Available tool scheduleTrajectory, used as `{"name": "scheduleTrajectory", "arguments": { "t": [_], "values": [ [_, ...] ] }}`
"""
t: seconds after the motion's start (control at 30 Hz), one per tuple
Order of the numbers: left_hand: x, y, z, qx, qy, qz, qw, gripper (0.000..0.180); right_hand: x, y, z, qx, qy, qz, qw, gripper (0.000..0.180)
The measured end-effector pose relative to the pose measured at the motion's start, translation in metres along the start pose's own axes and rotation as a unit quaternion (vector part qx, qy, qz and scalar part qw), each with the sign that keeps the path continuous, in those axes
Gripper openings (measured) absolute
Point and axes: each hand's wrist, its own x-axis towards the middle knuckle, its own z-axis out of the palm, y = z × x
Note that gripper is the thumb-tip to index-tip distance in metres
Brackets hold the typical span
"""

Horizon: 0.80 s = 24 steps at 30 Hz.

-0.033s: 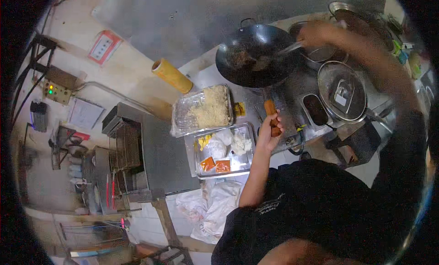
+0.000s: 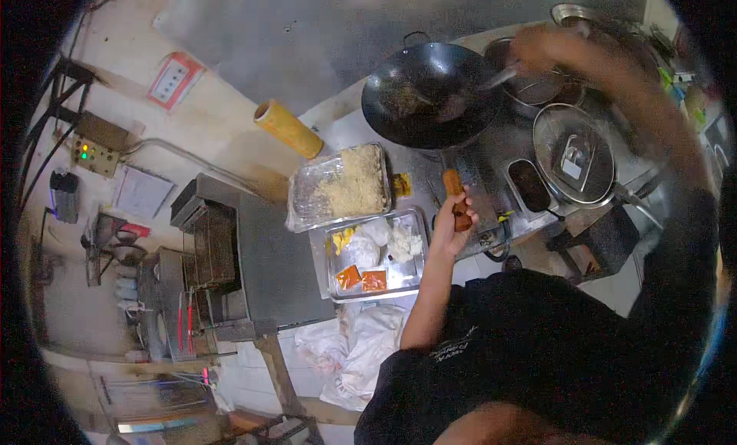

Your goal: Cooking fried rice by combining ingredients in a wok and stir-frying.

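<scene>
My left hand [image 2: 453, 222] is wrapped round the wooden handle [image 2: 452, 182] of a dark wok [image 2: 431, 61], close to my body. The wok sits at the back of the metal counter, with a little brownish food [image 2: 411, 101] spread over its bottom. My right hand [image 2: 537, 52] reaches over from the right, closed on a metal spatula [image 2: 500, 79] that slants into the wok over its right rim. This hand is smeared by motion, and the spatula's far end is hard to make out against the food.
Left of the wok handle are a plastic-lined tray of pale noodles [image 2: 357, 185] and a metal tray [image 2: 403, 278] with bagged food and orange packets. A yellow roll [image 2: 289, 129] stands behind them. To the right are a narrow dark-filled container [image 2: 528, 185], a glass lid [image 2: 572, 130] and pots.
My right hand has shifted slightly to the right with the spatula, and the food in the wok lies a little differently. My left hand stays on the handle.
</scene>
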Motion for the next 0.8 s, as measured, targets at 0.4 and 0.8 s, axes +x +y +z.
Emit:
{"name": "scheduleTrajectory", "arguments": {
  "t": [0.4, 0.8],
  "values": [
    [0.017, 0.000, -0.001, -0.011, -0.089, -0.032, 0.995, 0.017, 0.004, 0.013, 0.049, -0.073, 0.015, 0.040, 0.996, 0.028],
    [0.015, -0.003, 0.008, 0.012, -0.078, -0.024, 0.997, 0.018, -0.011, 0.010, 0.041, -0.038, -0.134, 0.068, 0.988, 0.031]
  ]
}}
